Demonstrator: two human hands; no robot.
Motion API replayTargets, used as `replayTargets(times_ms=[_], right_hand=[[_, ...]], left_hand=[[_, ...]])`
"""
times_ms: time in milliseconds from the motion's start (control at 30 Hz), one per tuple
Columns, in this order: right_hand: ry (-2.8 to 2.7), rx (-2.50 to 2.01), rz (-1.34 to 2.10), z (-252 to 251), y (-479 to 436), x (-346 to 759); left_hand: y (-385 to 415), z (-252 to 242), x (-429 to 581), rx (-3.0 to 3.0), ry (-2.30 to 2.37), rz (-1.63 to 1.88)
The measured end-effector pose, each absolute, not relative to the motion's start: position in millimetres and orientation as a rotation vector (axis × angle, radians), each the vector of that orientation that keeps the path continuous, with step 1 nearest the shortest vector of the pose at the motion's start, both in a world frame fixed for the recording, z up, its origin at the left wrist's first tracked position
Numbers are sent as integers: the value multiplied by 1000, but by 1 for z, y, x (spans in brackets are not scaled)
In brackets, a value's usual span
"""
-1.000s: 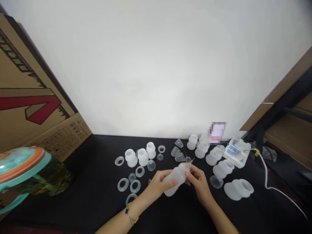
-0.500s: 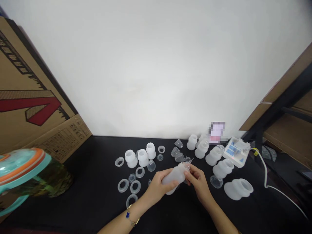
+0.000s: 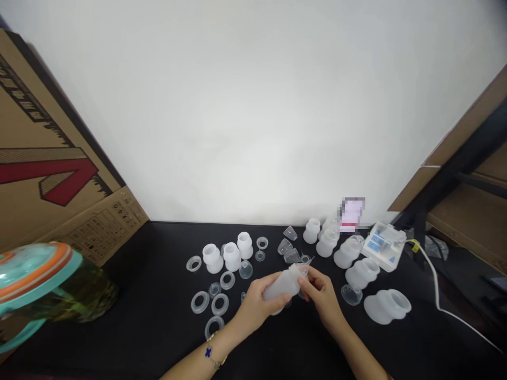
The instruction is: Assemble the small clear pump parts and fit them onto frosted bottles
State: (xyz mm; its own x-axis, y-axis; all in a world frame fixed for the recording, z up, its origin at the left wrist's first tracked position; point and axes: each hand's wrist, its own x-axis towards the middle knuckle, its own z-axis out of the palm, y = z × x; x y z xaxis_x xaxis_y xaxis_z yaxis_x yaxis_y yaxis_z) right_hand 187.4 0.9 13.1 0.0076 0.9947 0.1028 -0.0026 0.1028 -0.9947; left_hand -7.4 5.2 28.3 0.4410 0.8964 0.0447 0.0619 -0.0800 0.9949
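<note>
My left hand (image 3: 255, 303) is wrapped round the body of a frosted white baby bottle (image 3: 282, 286), which lies tilted with its top to the right. At that top, the fingers of my right hand (image 3: 322, 301) close on a clear nipple (image 3: 304, 269); its exact fit on the bottle is partly hidden by the fingers. Beneath the bottle, the edge of another pale piece shows. Just beyond my hands lie several clear caps (image 3: 292, 256) and a small ring (image 3: 305, 259).
Left of my hands are several white bottle bodies (image 3: 213, 259), translucent rings (image 3: 200, 302) and clear nipples (image 3: 246, 269). More bottle bodies (image 3: 362, 273) lie to the right, near a white device (image 3: 384, 247) with a cable (image 3: 438, 287). A teal-lidded jug (image 3: 59, 282) and cardboard box (image 3: 67, 158) stand left.
Both hands keep their hold on the bottle and nipple almost unchanged. The bottle has shifted very slightly, and the view has moved a little.
</note>
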Motion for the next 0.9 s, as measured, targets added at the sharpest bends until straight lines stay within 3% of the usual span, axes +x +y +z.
replayTargets(times_ms=[900], right_hand=[[-1288,-1167,1095,5,4,189]], left_hand=[[4,20,-7,1624,993,908]])
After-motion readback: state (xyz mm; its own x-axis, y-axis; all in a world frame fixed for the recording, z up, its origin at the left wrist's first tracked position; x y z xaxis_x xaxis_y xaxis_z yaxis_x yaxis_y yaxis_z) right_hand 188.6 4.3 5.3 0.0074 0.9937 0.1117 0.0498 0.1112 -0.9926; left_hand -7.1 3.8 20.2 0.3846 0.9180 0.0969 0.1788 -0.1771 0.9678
